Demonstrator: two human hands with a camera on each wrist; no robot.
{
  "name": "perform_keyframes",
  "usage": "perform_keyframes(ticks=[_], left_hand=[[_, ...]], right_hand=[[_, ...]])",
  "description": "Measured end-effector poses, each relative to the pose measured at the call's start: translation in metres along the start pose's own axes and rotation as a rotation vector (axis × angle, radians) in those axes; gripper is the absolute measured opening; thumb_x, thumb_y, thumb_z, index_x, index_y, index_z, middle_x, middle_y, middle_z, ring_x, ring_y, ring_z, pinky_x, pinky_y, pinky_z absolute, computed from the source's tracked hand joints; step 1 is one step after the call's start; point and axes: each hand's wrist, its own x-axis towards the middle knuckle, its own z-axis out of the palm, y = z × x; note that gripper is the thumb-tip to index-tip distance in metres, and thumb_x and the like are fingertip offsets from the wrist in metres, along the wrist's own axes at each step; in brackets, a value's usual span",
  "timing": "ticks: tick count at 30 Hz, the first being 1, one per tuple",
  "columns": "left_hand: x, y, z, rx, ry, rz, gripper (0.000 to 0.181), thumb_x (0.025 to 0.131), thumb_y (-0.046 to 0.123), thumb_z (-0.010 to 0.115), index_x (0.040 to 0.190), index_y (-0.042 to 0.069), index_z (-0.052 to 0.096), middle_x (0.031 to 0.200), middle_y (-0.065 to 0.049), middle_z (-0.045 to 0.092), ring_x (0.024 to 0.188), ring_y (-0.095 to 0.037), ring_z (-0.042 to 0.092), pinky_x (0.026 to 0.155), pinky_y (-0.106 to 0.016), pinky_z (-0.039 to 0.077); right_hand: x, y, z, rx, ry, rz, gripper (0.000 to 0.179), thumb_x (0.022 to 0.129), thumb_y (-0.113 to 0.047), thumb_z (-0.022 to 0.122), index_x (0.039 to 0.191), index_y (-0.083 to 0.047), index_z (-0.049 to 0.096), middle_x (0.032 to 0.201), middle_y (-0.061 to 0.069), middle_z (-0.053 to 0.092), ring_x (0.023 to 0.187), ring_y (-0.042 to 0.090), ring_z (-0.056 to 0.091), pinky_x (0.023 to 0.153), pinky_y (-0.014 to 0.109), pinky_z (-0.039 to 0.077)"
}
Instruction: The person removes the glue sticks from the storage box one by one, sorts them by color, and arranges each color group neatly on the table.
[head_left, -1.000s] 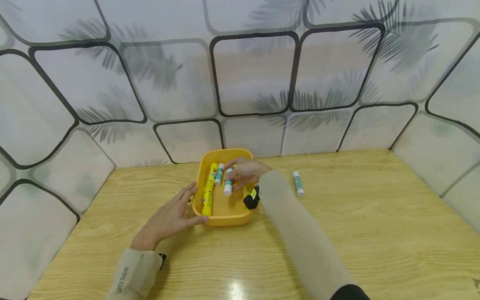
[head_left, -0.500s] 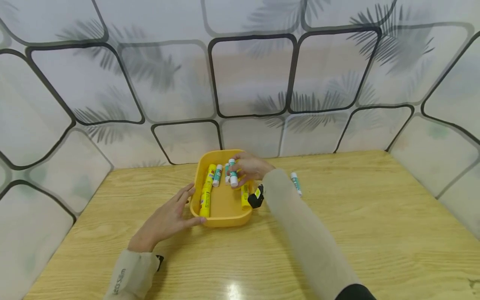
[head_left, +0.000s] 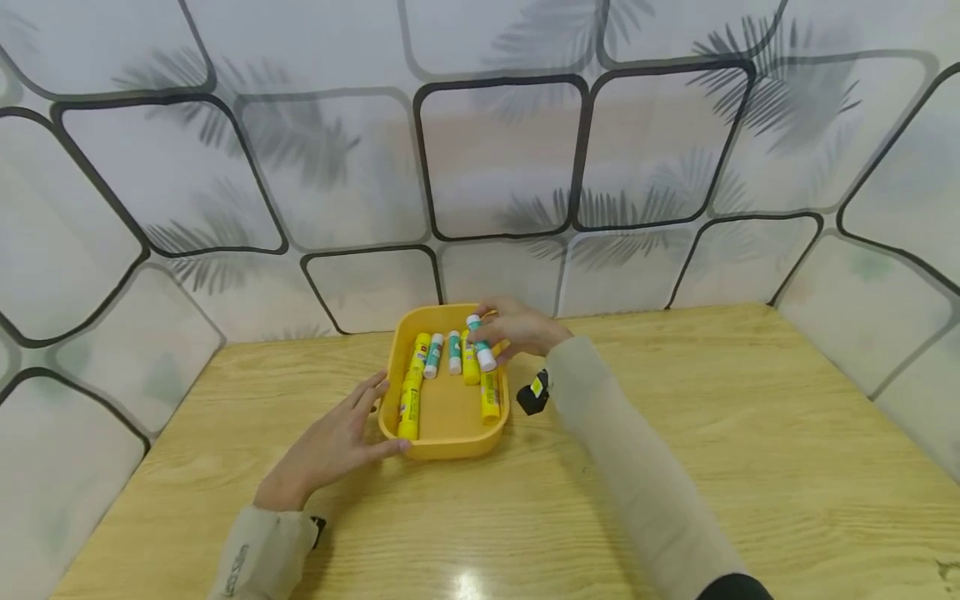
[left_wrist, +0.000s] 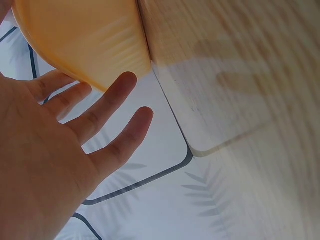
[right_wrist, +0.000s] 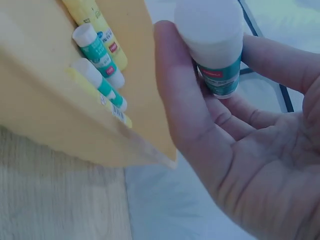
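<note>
My right hand [head_left: 525, 327] pinches a white glue stick with a teal label [head_left: 481, 343] between thumb and fingers, tilted above the right side of a yellow plastic basket [head_left: 452, 451]. Close up in the right wrist view, the held glue stick [right_wrist: 212, 40] points its white end toward the camera. Two more teal-and-white glue sticks, one left [head_left: 433, 356] and one right [head_left: 454, 352], lie in the basket's far half. Beside them are several yellow sticks [head_left: 409, 406] along both sides. My left hand [head_left: 326, 454] rests against the basket's left side, fingers extended, thumb at the front rim.
The basket stands on a light wooden table [head_left: 750, 433], near its back edge. A patterned curtain-like sheet [head_left: 502, 158] rises behind the table and along both sides. My right sleeve [head_left: 637, 467] covers part of the table's right half.
My right hand has lifted the glue stick and drawn it rightward, uncovering another teal stick and a yellow one. The loose glue stick on the table is now hidden. The left hand stays put.
</note>
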Motion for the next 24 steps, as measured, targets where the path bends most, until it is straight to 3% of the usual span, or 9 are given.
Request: perform_keyframes(ticks=[6, 24], left_hand=[[-0.001, -0.001, 0.002, -0.013, 0.005, -0.003, 0.094, 0.092, 0.056, 0.068, 0.156, -0.003, 0.031, 0.165, -0.019, 0.022, 0.131, -0.042, 0.051, 0.106, -0.064, 0.040], [0.000, 0.001, -0.001, -0.021, 0.002, 0.005, 0.095, 0.093, 0.058, 0.067, 0.156, -0.003, 0.031, 0.165, -0.019, 0.022, 0.132, -0.042, 0.051, 0.104, -0.065, 0.041]], right_hand=[[-0.005, 0.003, -0.011, 0.036, 0.001, -0.009, 0.064, 0.096, -0.007, 0.067, 0.150, 0.003, 0.034, 0.142, 0.024, 0.049, 0.107, 0.031, 0.060, 0.081, 0.041, 0.060], [-0.023, 0.022, -0.039, 0.050, 0.000, -0.096, 0.057, 0.098, -0.001, 0.061, 0.149, 0.006, 0.037, 0.125, 0.024, 0.049, 0.094, 0.027, 0.061, 0.075, 0.040, 0.061]])
